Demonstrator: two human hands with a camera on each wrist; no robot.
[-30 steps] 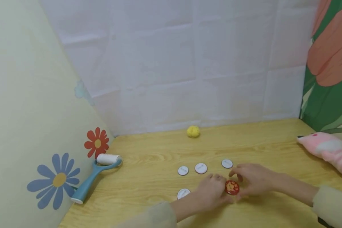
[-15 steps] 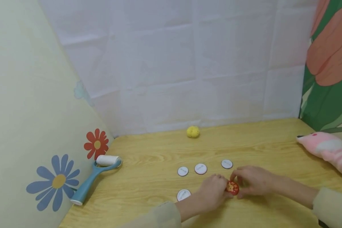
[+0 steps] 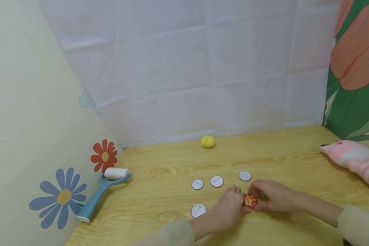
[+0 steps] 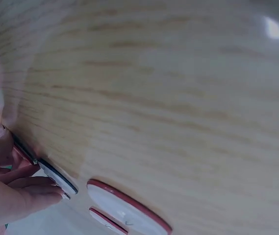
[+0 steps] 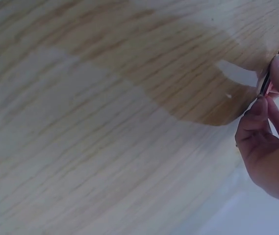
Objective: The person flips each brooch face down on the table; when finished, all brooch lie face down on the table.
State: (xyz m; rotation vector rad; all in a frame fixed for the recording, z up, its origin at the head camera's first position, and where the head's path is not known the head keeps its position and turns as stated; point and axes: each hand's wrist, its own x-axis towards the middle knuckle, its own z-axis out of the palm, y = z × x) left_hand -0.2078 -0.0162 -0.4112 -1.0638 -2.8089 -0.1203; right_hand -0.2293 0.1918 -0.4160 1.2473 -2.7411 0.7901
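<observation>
A red pin badge (image 3: 250,201) with a gold pattern faces up between my two hands, close over the wooden table. My left hand (image 3: 227,209) holds its left edge, its fingers partly hidden behind the back of the hand. On the right side, the thumb and curled fingers of my right hand (image 3: 272,195) pinch the badge; the right wrist view shows the badge's thin edge (image 5: 265,83) at those fingertips. Beyond the hands lie white-backed pin badges (image 3: 216,181), pin side up. Another white-backed badge (image 3: 199,210) is beside my left wrist.
A blue-handled lint roller (image 3: 98,194) lies at the table's left edge. Toward the back is a small yellow fuzzy ball (image 3: 208,141). A pink plush toy (image 3: 350,157) lies at the right. White cloth (image 3: 209,68) hangs behind the wooden table (image 3: 160,171).
My right fingers have closed in on the red badge, and its gold pattern has turned slightly. The left hand has shifted a little; the other badges stay where they were.
</observation>
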